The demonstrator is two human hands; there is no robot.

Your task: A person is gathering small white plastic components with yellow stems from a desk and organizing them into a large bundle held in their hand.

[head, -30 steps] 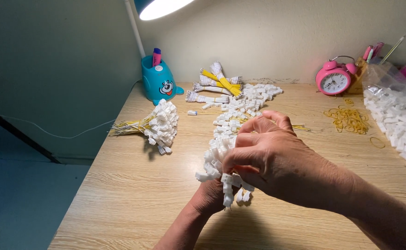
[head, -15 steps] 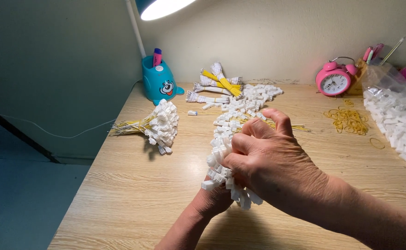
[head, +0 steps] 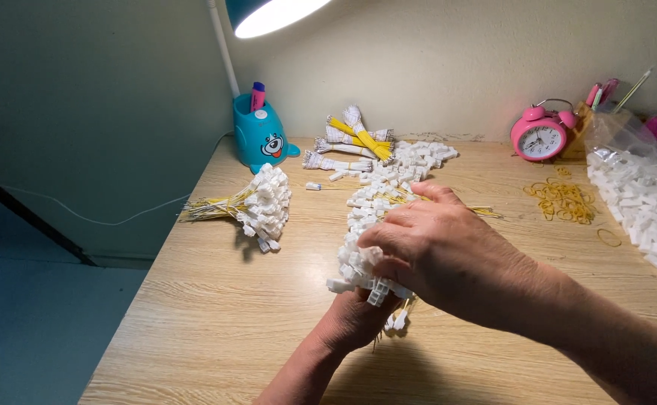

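Note:
My left hand [head: 352, 319] grips from below a bunch of yellow wires ending in white plastic connectors [head: 358, 266]. Over the top of the same bunch lies my right hand [head: 441, 251], its fingers curled and pressing on the connector heads. Most of the wires in the bunch are hidden by my hands. Just behind my hands a loose pile of wired white connectors [head: 388, 184] stretches toward the wall. A finished bundle of connectors with yellow wires [head: 257, 204] lies on the wooden desk [head: 208, 300] to the left.
A blue cartoon pen holder [head: 261, 135] and lamp pole stand at the back left. Tied wire bunches [head: 354, 139] lie by the wall. At the right are a pink alarm clock [head: 540, 136], yellow rubber bands [head: 564, 199] and a clear bag of white connectors [head: 643, 202].
My right hand has flattened and lowered onto the bunch, fingers now less raised. The bunch has turned slightly in my left hand. The view has tilted down a little.

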